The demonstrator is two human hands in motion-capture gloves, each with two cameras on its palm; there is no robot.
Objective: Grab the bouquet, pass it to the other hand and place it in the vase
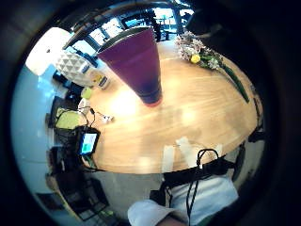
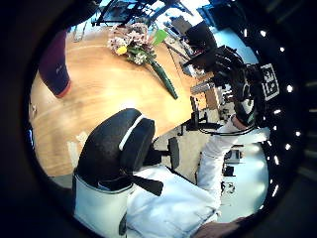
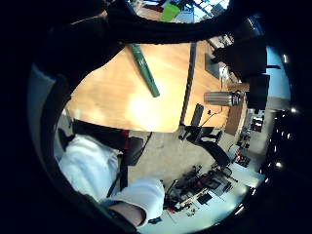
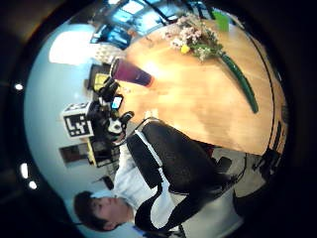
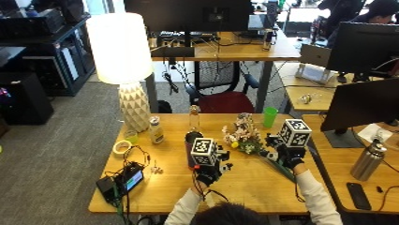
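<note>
A person in what look like white long sleeves, black glove on each hand, dark-haired head.

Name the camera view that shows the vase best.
The left little finger side palm view: the purple vase stands large and whole on the wooden table, rim to base. The left thumb side view cuts its top off, the right thumb side view shows it small, the outside view mostly hides it, the right little finger side view misses it.

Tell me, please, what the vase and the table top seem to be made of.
The vase looks like smooth plastic or glazed ceramic, purple, with a soft sheen and no texture; which one cannot be told. The table top looks like light wood or wood laminate: faint grain lines and a glossy reflection show on it.
</note>
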